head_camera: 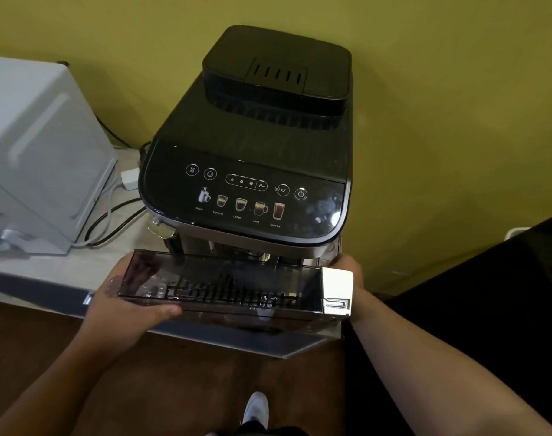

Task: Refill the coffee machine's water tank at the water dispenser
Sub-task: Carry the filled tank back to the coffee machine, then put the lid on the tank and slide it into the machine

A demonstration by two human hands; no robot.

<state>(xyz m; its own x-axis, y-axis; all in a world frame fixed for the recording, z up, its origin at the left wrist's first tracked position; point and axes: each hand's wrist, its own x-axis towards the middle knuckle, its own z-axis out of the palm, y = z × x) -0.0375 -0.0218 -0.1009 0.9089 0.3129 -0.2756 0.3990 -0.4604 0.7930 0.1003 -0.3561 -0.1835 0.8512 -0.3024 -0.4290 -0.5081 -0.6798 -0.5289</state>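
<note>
A black coffee machine [256, 146] stands on a pale counter against a yellow wall. In front of its spouts I hold a smoky transparent water tank [224, 284] lying sideways, its chrome end cap [337, 291] to the right. My left hand [127, 306] grips the tank's left end, thumb along the near edge. My right hand [351, 272] holds the right end behind the chrome cap and is mostly hidden by it. The tank is outside the machine and looks empty. A white appliance [39, 158], possibly the water dispenser, sits at the left.
Black and white cables [111, 215] and a white plug [130, 179] lie between the white appliance and the machine. The counter edge [237, 339] runs just under the tank. A dark surface [488, 294] fills the right. Brown floor and my white shoe [256, 407] are below.
</note>
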